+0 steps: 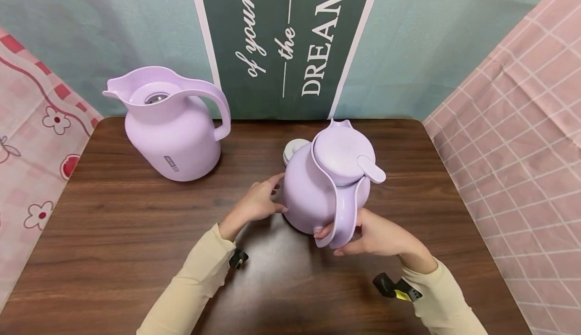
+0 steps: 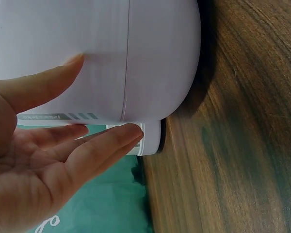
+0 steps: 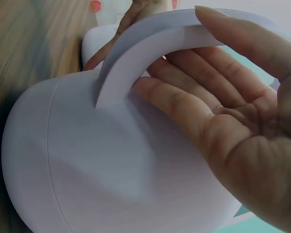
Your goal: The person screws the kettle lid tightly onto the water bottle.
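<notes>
A lilac thermos jug [image 1: 304,188] with its round lid [image 1: 342,151] in place stands between my hands, handle towards me. At its left side my left hand [image 1: 256,201] is spread, the thumb against the wall and the other fingers reaching along the far side, fairly straight. My right hand [image 1: 381,231] holds the jug's handle [image 1: 347,211]; in the right wrist view the fingers [image 3: 184,107] pass through the loop and the thumb lies on its outer face. Partly hidden behind the jug is a small white round piece [image 1: 295,149].
A second lilac jug [image 1: 177,138], lidless with its inner mouth showing, stands at the back left of the wooden table [image 1: 113,254]. Cloth hangs behind, with a dark green lettered panel [image 1: 272,88]. Pink checked cloth [image 1: 513,173] borders the right side, patterned cloth the left.
</notes>
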The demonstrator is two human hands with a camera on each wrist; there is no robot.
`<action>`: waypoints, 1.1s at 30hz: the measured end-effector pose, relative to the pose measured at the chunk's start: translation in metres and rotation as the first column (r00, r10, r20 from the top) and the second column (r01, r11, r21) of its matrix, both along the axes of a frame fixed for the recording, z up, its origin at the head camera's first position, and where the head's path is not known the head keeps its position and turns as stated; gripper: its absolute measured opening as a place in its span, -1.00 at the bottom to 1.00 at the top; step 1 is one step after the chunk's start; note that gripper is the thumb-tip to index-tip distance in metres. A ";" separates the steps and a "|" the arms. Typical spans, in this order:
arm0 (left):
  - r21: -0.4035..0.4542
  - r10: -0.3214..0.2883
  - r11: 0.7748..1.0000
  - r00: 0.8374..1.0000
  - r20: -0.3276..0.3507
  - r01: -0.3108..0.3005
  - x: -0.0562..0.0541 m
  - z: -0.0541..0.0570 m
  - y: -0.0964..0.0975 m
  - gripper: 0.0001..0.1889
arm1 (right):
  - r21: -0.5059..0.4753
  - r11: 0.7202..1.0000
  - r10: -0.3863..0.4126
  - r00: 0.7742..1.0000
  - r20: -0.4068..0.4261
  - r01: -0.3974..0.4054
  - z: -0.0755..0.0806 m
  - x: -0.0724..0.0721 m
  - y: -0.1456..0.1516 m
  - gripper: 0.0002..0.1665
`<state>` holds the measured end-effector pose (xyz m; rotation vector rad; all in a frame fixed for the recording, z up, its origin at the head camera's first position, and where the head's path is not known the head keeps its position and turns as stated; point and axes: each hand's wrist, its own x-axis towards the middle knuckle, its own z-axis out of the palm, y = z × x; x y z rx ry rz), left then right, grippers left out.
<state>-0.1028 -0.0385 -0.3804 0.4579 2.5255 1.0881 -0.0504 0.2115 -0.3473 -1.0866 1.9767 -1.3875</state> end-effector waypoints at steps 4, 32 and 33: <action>0.007 0.000 1.000 1.000 0.003 0.000 0.000 -0.001 0.000 -0.19 | -0.037 0.999 0.012 0.999 0.042 -0.010 -0.001 0.000 0.001 -0.60; 0.139 0.091 0.986 0.995 0.028 -0.094 0.008 -0.011 0.008 0.03 | -0.007 1.000 -0.019 0.980 -0.200 0.018 0.005 0.001 -0.002 -0.62; 0.137 0.097 0.985 0.995 0.031 -0.101 0.008 -0.011 0.009 0.03 | 0.001 1.000 -0.022 0.980 -0.198 0.023 0.006 0.001 -0.003 -0.62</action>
